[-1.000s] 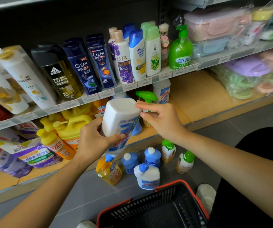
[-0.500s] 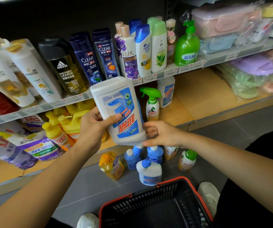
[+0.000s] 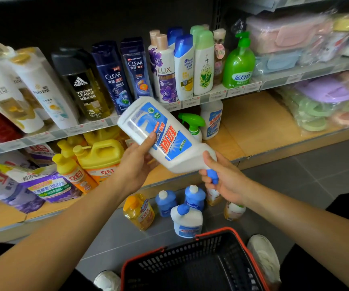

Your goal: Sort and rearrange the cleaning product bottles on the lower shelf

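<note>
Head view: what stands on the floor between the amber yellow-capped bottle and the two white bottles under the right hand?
Two blue white-capped plastic bottles, seen in the head view.

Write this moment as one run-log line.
left hand: holds white bottle body | right hand: grips blue cap | bottle: tilted, cap end lowest | lower shelf: spray bottle standing

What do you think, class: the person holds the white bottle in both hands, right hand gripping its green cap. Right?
No: the head view shows the cap is blue, not green. The left hand and right hand do hold the white bottle.
</note>
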Motion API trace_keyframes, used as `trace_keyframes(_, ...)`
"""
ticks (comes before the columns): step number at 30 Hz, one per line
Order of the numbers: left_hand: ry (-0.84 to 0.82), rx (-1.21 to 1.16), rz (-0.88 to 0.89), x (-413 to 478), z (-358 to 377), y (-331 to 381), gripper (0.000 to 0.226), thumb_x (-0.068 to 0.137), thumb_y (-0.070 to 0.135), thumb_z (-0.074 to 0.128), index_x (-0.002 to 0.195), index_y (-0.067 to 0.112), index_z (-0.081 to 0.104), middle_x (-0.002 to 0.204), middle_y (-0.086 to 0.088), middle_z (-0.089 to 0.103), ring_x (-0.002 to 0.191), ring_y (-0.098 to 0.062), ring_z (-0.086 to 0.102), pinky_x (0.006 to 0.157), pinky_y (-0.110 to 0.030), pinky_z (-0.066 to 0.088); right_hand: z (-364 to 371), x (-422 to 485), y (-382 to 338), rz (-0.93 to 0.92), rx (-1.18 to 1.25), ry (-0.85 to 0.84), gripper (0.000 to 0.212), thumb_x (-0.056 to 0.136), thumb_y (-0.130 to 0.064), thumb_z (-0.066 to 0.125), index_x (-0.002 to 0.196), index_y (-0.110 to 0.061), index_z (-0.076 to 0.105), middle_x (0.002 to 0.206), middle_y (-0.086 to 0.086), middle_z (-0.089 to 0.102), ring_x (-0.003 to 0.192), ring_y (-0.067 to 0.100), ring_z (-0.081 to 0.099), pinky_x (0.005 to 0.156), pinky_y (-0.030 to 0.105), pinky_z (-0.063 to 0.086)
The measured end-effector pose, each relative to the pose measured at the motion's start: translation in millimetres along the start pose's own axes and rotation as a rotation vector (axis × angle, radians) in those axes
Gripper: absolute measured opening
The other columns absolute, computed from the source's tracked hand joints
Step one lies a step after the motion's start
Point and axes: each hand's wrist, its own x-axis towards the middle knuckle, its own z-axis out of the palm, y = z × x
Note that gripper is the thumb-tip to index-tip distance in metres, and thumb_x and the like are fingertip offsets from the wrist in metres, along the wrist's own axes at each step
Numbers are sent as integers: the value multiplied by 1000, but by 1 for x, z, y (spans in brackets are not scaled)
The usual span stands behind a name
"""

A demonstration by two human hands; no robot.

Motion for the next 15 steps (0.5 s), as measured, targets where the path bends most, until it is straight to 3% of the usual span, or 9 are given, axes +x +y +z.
trace_keyframes(4,-12,238,-170,3,-1,-19,38,89,47,70,117,22,67,112,-3,77,103,-20,75,86,-39,60,-20,-2,-31,-158,-253,195,32,82,-47,74,108,-28,69,62,-3,53,45,6,39,36,16,27)
trace_keyframes(6,1,412,-149,5,-2,-25,28,92,34,71,114,16,69,108,-4,78,99,-19,76,84,-34,61,-29,-2,-49,-218,-378,249,20,87,-37,75,104,-29,72,57,-6,51,42,6,37,35,16,26)
trace_keyframes(9,19,530,-90,10,-3,-28,20,92,14,72,111,9,73,98,-4,80,94,-17,76,82,-28,60,-42,-3,-78,-309,-562,301,19,87,-28,76,105,-25,74,53,-11,53,44,5,41,36,17,30)
trace_keyframes(12,-13,587,13,17,1,-26,21,92,7,72,113,11,72,97,-5,79,92,-18,75,78,-26,59,-52,1,-110,-417,-852,297,21,83,-22,80,104,-21,76,70,-16,69,61,-4,57,54,14,44)
trace_keyframes(15,-49,751,173,29,4,-27,17,90,6,74,106,13,75,97,-6,78,90,-14,72,76,-23,57,-63,8,-128,-404,-1083,308,27,78,-29,84,103,-22,77,92,-6,75,83,8,64,74,29,51)
